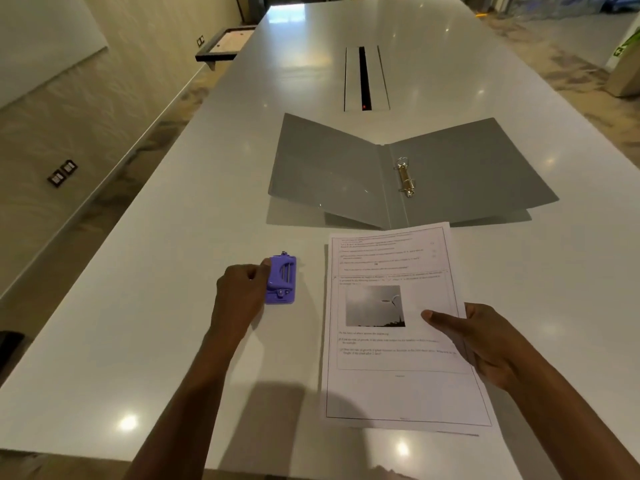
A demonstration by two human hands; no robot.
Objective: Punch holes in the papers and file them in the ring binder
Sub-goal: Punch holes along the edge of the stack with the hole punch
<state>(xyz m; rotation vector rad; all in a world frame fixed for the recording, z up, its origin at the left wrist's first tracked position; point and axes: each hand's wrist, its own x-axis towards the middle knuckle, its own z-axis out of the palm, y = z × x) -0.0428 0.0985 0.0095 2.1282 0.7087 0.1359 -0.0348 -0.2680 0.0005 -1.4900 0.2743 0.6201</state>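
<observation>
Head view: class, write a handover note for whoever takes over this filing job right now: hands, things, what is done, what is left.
The left hand grips the purple hole punch on the table, left of the papers.
The right hand pinches the papers' right edge, thumb on top; the stack lies flat.
The grey ring binder lies open beyond the papers, its rings bare.
Done: binder opened. No holes show in the papers.
Left: punch the papers, thread them onto the rings.

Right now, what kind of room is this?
Probably an office meeting room: a long glossy white table with a built-in black cable slot down its middle, and an open grey plastic ring binder lying on it.
</observation>
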